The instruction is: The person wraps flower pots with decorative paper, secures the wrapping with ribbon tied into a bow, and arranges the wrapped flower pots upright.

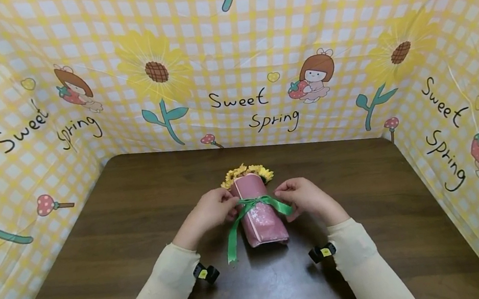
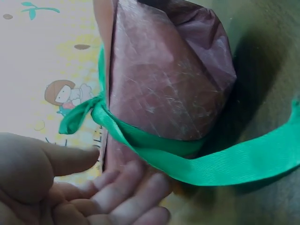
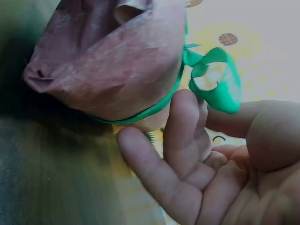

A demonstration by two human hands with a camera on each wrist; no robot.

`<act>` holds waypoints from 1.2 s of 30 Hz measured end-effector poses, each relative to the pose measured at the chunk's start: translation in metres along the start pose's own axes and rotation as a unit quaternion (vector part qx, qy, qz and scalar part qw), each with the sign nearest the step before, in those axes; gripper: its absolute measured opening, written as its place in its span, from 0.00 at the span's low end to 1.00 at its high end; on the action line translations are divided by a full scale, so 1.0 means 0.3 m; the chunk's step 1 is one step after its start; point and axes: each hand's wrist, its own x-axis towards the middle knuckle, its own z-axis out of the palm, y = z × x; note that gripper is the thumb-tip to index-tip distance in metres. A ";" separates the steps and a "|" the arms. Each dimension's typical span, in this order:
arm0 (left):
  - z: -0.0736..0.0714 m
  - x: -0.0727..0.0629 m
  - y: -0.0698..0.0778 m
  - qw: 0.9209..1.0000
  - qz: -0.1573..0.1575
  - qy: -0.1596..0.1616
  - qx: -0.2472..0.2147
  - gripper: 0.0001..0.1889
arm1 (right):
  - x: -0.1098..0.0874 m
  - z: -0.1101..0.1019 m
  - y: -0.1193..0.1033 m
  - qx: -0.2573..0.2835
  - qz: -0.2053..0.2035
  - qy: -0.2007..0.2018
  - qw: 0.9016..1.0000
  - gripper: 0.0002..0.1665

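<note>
A flower bouquet wrapped in pink paper (image 1: 266,225) lies on the table, its yellow flowers (image 1: 263,173) at the far end. A green ribbon (image 1: 233,246) circles the wrapping, knotted on top, with a long tail to the left. At the bouquet's left is my left hand (image 1: 211,210); in the left wrist view its thumb and fingers are apart, just below a small ribbon loop (image 2: 77,117). On the other side, my right hand (image 1: 307,196) has thumb and fingertips right by a larger ribbon loop (image 3: 227,91). I cannot tell whether they pinch it.
The dark wooden table (image 1: 135,196) extends around the bouquet. A yellow checked cloth (image 1: 223,43) with printed sunflowers and girls encloses its back and sides. Black bands with small devices (image 1: 205,273) sit at both wrists.
</note>
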 end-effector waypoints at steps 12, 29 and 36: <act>0.019 0.011 -0.033 0.995 -0.063 -0.070 0.011 0.19 | 0.036 0.035 0.043 -0.025 0.032 -0.046 0.998 0.25; 0.018 0.049 -0.077 0.976 -0.079 -0.168 -0.115 0.19 | 0.035 0.053 0.060 0.061 0.068 -0.101 0.991 0.31; 0.018 0.034 -0.053 0.981 -0.062 -0.137 -0.120 0.16 | 0.014 0.047 0.031 0.068 0.044 -0.083 0.993 0.28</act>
